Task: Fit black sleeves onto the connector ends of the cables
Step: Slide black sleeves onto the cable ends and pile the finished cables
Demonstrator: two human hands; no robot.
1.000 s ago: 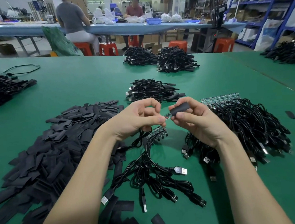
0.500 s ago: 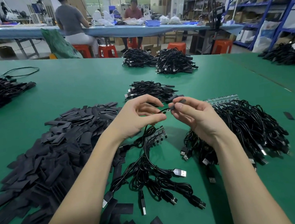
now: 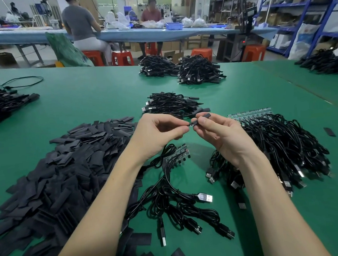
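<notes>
My left hand [image 3: 156, 132] pinches the end of a thin black cable [image 3: 167, 164] between thumb and fingertips, above the green table. My right hand [image 3: 218, 133] pinches a short black sleeve [image 3: 203, 117] at its fingertips. The sleeve sits over the cable's small connector end [image 3: 191, 124], and the two hands almost touch there. The cable drops from my left hand to a small bundle of USB cables [image 3: 176, 208] on the table. A large heap of flat black sleeves [image 3: 66, 166] lies to the left.
A big pile of black cables [image 3: 283, 149] lies under my right wrist, with a strip of small circuit boards [image 3: 250, 113] behind it. More cable bundles [image 3: 172, 105] sit farther back. Two people sit at a blue table in the background.
The sleeve has slid further onto the connector end, and the bare part between my fingertips is shorter. Both hands stayed close together above the table.
</notes>
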